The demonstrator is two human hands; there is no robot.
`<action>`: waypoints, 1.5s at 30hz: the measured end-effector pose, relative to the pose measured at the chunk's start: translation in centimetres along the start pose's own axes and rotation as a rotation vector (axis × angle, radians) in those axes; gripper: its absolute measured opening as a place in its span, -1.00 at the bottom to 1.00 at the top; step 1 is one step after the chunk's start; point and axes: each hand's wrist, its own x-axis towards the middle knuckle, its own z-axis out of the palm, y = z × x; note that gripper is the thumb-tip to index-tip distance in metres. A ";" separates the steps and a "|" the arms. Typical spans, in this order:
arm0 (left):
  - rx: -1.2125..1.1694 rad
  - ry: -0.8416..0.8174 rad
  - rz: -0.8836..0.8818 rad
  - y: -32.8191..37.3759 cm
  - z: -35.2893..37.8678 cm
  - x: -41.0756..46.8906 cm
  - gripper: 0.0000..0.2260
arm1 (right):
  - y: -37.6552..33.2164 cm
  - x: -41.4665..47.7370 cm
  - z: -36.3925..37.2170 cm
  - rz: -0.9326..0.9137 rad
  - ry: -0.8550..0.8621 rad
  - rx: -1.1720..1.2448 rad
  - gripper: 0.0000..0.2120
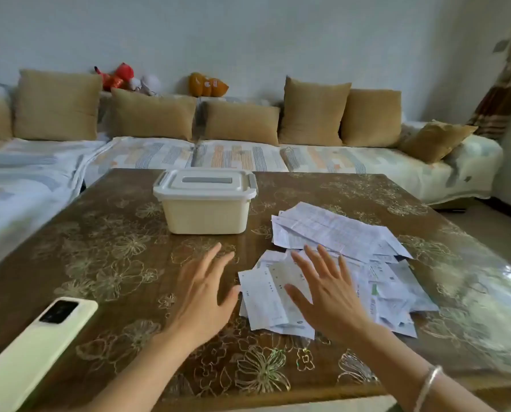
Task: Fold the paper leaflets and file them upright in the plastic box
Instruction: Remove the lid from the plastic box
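Note:
A cream plastic box (205,214) with its white lid clipped on stands at the far middle of the table. To its right and nearer me lies a loose heap of several white printed paper leaflets (346,263), spread flat and overlapping. My right hand (327,288) hovers over the near left part of the heap, fingers spread and straight. My left hand (202,288) is over the bare tabletop just left of the heap, fingers straight, thumb near the edge of a leaflet. Neither hand holds anything.
The brown table (99,257) has a glossy flower-patterned cover. A pale green phone (37,343) lies face down at the near left edge. A long sofa (239,156) with tan cushions runs behind the table, and a curtain hangs at the far right.

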 end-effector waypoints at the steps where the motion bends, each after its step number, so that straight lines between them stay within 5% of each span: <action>1: -0.022 -0.098 0.029 0.1 1.0 -0.9 -0.46 | 0.3 -1.0 1.0 0.014 -0.084 -0.039 -0.22; 5: 0.015 -0.357 0.159 -0.2 4.4 -1.8 -0.42 | 1.6 -2.3 4.2 0.037 -0.251 -0.039 -0.11; 12: 0.010 -0.384 0.236 -0.2 7.8 4.0 -0.32 | 7.0 2.3 4.9 0.031 -0.229 -0.014 -0.12; 19: -0.011 -0.260 0.291 0.9 10.3 7.6 -0.42 | 8.5 4.6 3.9 0.078 -0.230 0.108 0.04; 26: 0.087 -0.164 0.342 0.4 9.0 6.2 -0.54 | 5.7 4.2 3.9 0.440 -0.045 0.056 -0.09; 39: 0.216 -0.109 0.234 -4.7 2.5 -1.7 -0.65 | 0.0 3.7 4.0 0.269 -0.048 0.126 -0.26; 45: 0.214 -0.072 0.165 -7.1 0.4 -4.9 -0.65 | -4.2 4.4 3.7 0.209 -0.096 -0.001 -0.10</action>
